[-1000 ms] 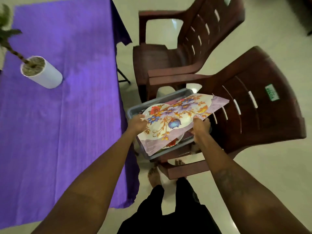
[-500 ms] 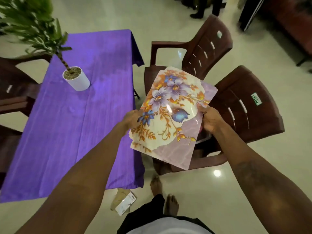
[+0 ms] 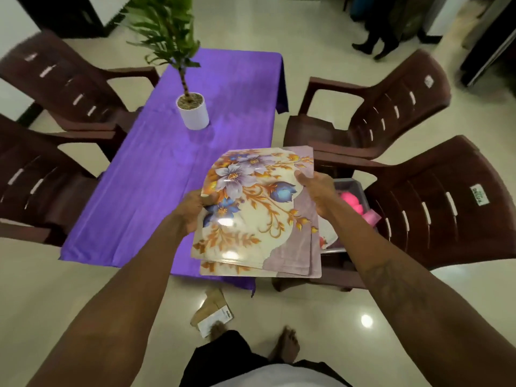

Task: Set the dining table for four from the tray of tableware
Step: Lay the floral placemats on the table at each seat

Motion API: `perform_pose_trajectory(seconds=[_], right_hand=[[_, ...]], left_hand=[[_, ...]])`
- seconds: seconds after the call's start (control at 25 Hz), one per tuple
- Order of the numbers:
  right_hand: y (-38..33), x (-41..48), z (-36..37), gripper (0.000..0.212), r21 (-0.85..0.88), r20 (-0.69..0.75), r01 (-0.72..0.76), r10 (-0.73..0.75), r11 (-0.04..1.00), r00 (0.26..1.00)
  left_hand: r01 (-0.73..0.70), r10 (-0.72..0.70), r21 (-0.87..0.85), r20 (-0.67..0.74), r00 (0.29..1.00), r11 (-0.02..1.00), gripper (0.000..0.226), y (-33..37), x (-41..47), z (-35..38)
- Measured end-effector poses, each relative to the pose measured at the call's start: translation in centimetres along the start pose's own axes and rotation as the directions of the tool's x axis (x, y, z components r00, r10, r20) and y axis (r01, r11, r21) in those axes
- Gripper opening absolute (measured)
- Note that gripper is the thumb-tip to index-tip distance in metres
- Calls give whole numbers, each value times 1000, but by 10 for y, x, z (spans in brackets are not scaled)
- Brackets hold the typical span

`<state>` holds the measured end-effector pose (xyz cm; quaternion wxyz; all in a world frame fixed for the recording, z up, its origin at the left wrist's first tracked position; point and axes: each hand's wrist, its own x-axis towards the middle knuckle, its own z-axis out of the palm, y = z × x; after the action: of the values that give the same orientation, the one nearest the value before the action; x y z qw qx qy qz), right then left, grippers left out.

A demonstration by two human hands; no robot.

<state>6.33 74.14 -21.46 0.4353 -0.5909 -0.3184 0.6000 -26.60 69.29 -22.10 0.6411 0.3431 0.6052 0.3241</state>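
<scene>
A glossy cream tiled floor (image 3: pixel 321 325) spreads through the room, with a bright round reflection (image 3: pixel 366 320) on it. In the middle stands a long dining table under a purple cloth (image 3: pixel 150 174), with a green plant in a white cylindrical pot (image 3: pixel 193 113) on top. Dark brown slatted plastic armchairs flank the table: a far left chair (image 3: pixel 69 85), a near left chair (image 3: pixel 33 188), a far right chair (image 3: pixel 391 113) and a near right chair (image 3: pixel 446 219). A white wall (image 3: pixel 12 20) shows at the far left.
</scene>
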Motion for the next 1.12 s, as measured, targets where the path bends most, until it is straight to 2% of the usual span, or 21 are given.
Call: perform_pose_trajectory(seconds=[0.12,0.2,0.32,0.48,0.64,0.72,0.8,0.96,1.04,1.12], right_hand=[[21,-2,50,20,-204,26,49,-45,978,999],[33,-3,80,18,-188,40,40,-33,981,999],[54,-3,131,21,-115,-71,9,-18,993,997],[83,6,184,21,-20,-213,-86,80,996,974],[104,6,218,13,-38,-213,-146,135,989,968],[108,8,223,18,-75,-228,-173,152,982,962],[108,12,217,21,-108,-310,-188,146,976,939],[112,24,192,27,-323,-496,-269,80,907,865],[115,28,182,28,-424,-523,-296,35,856,852],[120,31,175,29,-499,-518,-297,-5,814,855]], left_hand=[[-49,43,-95,-70,997,994,26,-7,-19,-42],[-74,70,-171,-30,997,983,24,-17,-18,-81],[-22,22,-245,-5,1000,969,46,-24,-8,-139],[-27,20,-142,-50,999,990,62,-25,12,-203],[-60,65,-105,44,997,993,62,-40,30,-263],[-66,63,-139,-29,998,988,52,-34,21,-277],[-66,54,-115,-106,993,991,36,-32,18,-290],[-72,70,-2,-249,966,997,23,-39,13,-323],[-105,100,-1,-292,951,994,34,-33,12,-347],[-129,132,29,-255,958,991,45,-25,12,-362]])
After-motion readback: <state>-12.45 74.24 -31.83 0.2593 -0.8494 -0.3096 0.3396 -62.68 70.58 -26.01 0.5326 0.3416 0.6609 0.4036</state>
